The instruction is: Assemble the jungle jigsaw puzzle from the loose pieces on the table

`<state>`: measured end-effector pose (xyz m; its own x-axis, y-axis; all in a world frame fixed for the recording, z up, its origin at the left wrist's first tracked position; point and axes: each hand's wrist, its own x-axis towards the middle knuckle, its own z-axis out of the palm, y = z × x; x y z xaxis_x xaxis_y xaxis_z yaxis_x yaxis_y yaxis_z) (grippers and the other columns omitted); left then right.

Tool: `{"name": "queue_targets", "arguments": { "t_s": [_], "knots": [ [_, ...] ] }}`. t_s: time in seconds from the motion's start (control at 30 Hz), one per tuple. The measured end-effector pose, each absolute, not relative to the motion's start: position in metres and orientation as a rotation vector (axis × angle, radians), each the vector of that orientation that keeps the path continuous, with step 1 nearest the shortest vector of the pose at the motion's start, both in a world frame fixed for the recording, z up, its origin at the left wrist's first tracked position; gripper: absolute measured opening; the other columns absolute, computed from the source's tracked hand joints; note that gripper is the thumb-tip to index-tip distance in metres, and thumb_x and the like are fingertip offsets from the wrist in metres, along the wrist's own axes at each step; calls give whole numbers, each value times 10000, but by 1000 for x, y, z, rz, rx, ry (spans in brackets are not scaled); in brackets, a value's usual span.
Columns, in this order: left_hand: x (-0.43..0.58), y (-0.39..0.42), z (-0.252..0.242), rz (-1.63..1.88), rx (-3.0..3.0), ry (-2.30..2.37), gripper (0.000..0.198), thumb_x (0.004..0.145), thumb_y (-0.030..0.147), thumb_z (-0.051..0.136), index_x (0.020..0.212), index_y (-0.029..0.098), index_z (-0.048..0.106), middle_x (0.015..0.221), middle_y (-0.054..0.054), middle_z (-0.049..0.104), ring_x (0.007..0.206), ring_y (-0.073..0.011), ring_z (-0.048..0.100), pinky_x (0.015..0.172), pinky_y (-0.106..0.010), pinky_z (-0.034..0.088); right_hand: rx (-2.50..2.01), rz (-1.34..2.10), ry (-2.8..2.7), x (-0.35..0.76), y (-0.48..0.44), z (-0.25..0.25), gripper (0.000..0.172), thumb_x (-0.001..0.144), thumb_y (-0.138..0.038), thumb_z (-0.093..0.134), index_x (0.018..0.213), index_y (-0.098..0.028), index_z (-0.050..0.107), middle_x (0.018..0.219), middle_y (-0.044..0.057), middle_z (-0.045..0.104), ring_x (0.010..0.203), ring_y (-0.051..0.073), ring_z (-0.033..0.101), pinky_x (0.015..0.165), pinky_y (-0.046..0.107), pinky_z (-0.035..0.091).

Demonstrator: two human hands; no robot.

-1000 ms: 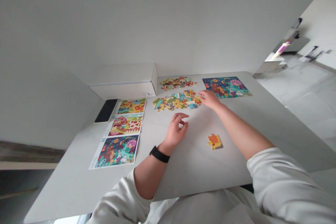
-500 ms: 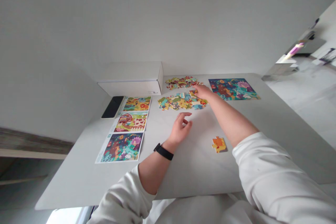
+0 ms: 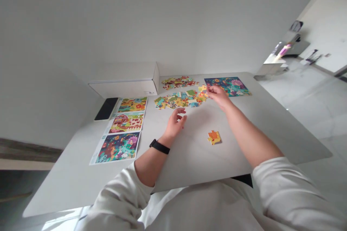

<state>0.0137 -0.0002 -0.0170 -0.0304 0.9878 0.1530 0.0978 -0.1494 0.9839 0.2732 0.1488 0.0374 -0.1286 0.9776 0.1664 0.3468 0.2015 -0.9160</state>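
Observation:
Between the fingers of my right hand (image 3: 219, 97) is a yellow puzzle piece (image 3: 202, 89), raised at the right end of the nearer heap of puzzle pieces (image 3: 173, 100). My left hand (image 3: 175, 122) hangs just in front of that heap, fingers curved and apart, holding nothing; a black band is on its wrist. An orange and yellow piece (image 3: 214, 137) lies by itself on the table, nearer to me. Behind the first heap lies a second heap (image 3: 180, 82) with red and green pieces.
A dark, colourful assembled picture (image 3: 235, 86) lies at the back right. At the left are a sheet with three pictures (image 3: 119, 147), a black phone (image 3: 106, 109) and a white box (image 3: 121, 87) against the wall.
My right hand has drawn back from the heaps with a yellow piece in its fingers. My left hand keeps its curved pose. The whole view has shifted a little.

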Motion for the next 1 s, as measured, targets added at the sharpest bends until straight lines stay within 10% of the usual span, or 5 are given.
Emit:
{"name": "queue_targets", "arguments": {
  "t_s": [1.0],
  "knots": [
    [46,-25,1,1315,971,1089,677,675,548,972,1155,217,627,863,26,648,624,-84,584,430,-152,396,-957,1395,-1532,249,36,6,515,695,-669,905,892,-249,682,803,-10,694,789,181,628,788,325,538]
  ]
}}
